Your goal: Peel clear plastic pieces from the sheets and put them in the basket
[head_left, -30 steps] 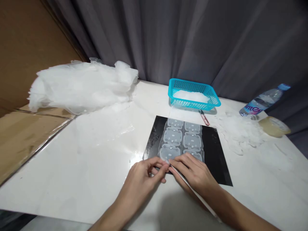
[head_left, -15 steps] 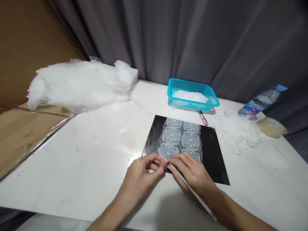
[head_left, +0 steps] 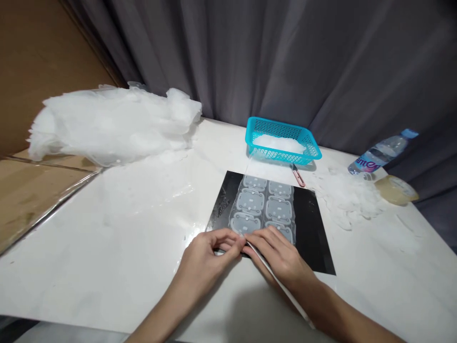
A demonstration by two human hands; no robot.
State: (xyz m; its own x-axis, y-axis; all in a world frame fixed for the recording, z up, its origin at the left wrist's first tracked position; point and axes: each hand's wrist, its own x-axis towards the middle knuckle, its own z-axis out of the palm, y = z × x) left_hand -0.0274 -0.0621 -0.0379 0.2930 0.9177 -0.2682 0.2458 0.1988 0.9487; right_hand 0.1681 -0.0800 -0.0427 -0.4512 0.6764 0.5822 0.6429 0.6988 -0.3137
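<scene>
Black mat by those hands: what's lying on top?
A translucent sheet of rounded panels lies on the black mat. The left hand and the right hand, which holds a thin white stick, cover the sheet's near end; whatever lies beneath them cannot be seen.

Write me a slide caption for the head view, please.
Right hand holding a thin white tool, left hand close beside it, at a translucent sheet on a black mat.

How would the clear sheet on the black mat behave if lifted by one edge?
Likely floppy: the clear sheet looks thin and its outer edges ripple. Probably light for its size, as the black mat shows through it. It may bend first along the strip between its two columns of panels.
</scene>
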